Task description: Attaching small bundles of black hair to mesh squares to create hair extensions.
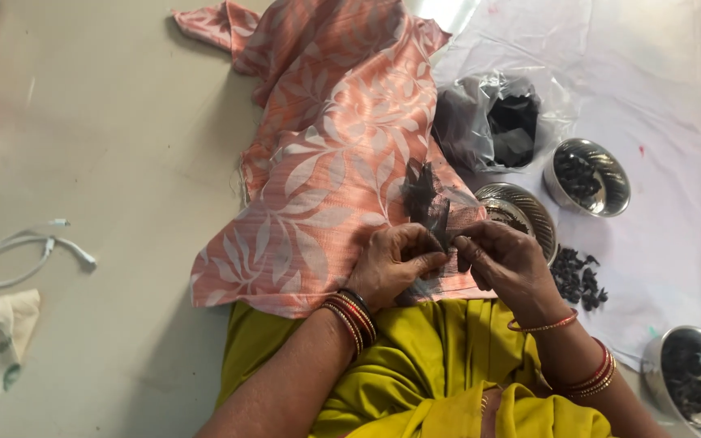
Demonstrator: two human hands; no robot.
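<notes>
My left hand (395, 264) and my right hand (501, 259) meet over my lap, and both pinch a small dark, thin, leaf-like piece (430, 203) that sticks up between the fingertips. Under the hands lies a pink cloth with a pale leaf pattern (326, 154), spread over my legs. Below it shows a yellow-green garment (415, 365). Bangles ring both wrists.
A ridged steel bowl (529, 209) sits just right of my hands, with a loose heap of dark pieces (578, 280) beside it. Two more steel bowls (587, 177) (691, 381) hold dark pieces. A clear bag of dark material (496, 122) lies on white sheeting (675, 97). A white cable (34, 255) lies at the left.
</notes>
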